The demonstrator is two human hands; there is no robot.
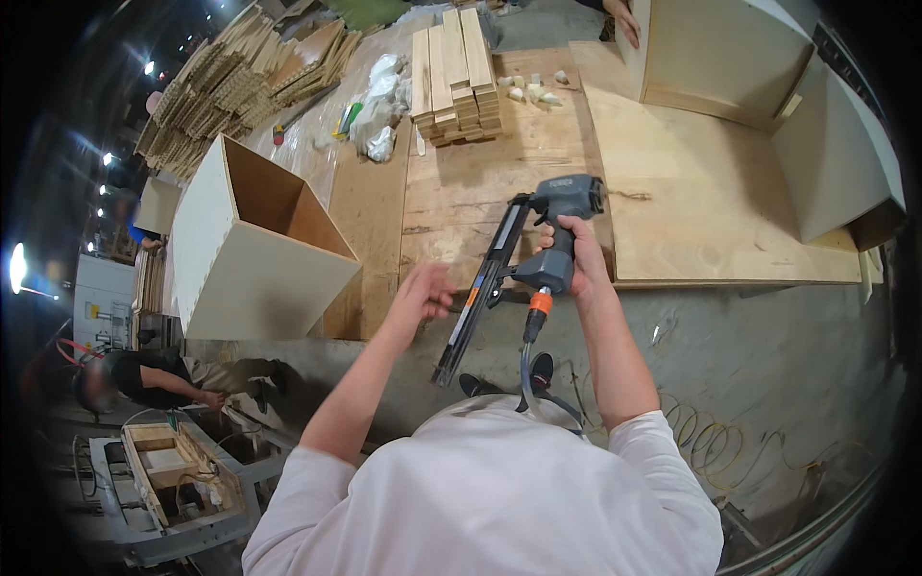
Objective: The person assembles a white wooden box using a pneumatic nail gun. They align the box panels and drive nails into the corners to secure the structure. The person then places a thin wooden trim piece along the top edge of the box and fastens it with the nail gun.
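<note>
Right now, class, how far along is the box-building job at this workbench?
Looks done: one open box stands assembled on the workbench. In hand: the right hand grips a pneumatic nail gun; the left hand is at its magazine. Left: stacked wood strips lie unused.

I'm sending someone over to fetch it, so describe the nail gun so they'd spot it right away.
Start at the plywood workbench and look at its near edge, right of the open cream box. There the right hand grips the nail gun, left hand beside its magazine. It is the only dark grey tool, with an orange hose coupling underneath.
</note>
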